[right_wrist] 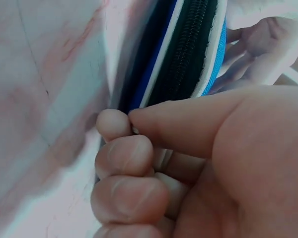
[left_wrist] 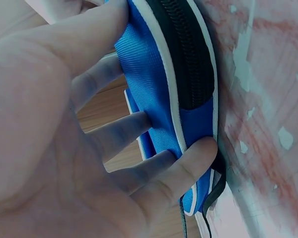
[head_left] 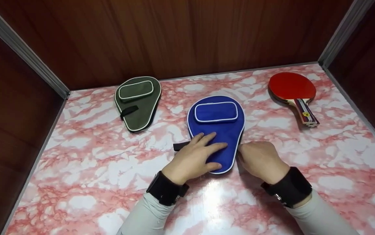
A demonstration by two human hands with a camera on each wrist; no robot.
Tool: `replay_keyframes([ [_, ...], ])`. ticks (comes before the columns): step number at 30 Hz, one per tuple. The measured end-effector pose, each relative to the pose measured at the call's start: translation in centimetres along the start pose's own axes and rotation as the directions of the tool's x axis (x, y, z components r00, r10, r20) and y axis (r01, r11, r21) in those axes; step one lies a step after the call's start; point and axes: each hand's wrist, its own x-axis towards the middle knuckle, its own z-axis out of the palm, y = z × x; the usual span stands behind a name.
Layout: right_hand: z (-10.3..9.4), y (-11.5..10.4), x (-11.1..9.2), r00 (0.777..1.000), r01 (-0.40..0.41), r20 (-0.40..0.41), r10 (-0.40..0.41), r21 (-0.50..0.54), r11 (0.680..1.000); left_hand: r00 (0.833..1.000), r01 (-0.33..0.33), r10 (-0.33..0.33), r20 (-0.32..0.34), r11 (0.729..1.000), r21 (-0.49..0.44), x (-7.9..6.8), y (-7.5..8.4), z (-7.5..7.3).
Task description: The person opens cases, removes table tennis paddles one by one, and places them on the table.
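A blue table tennis bat case (head_left: 229,129) with white piping and a raised pocket lies flat in the middle of the table. My left hand (head_left: 194,160) rests spread on its narrower lower half, fingers apart; in the left wrist view the fingertips press the blue fabric and side wall. At the case's right edge my right hand (head_left: 260,160) is curled. Its thumb and forefinger pinch at the black zipper (right_wrist: 186,44), with a tiny bit of the zipper pull (right_wrist: 135,130) showing between them; most of the pull is hidden. The zipper teeth look closed in both wrist views.
A green bat case (head_left: 141,106) with a black strap lies at the back left. At the back right is a red table tennis bat (head_left: 291,86), handle towards me. Brown wooden panels (head_left: 190,36) wall in the marbled table (head_left: 92,176). A black strap (head_left: 180,146) sticks out left of the blue case.
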Motion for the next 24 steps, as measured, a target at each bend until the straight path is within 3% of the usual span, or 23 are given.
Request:
replay_keyframes([
  [7,-0.5,-0.8,-0.6,1.0,0.011,0.01,-0.011,-0.049,0.999,1.0,-0.007,0.007,0.0,1.0,-0.008,0.0,-0.1,0.1],
  [13,-0.9,-1.2,-1.0,0.997,0.054,0.059,-0.052,-0.044,0.998,1.0,-0.001,0.001,0.003,1.0,-0.012,0.0,-0.1,0.1],
  [24,-1.1,-1.8,-1.5,0.99,0.119,0.076,-0.116,-0.044,0.992,1.0,-0.004,0.004,-0.003,1.0,-0.009,-0.1,-0.1,0.1],
])
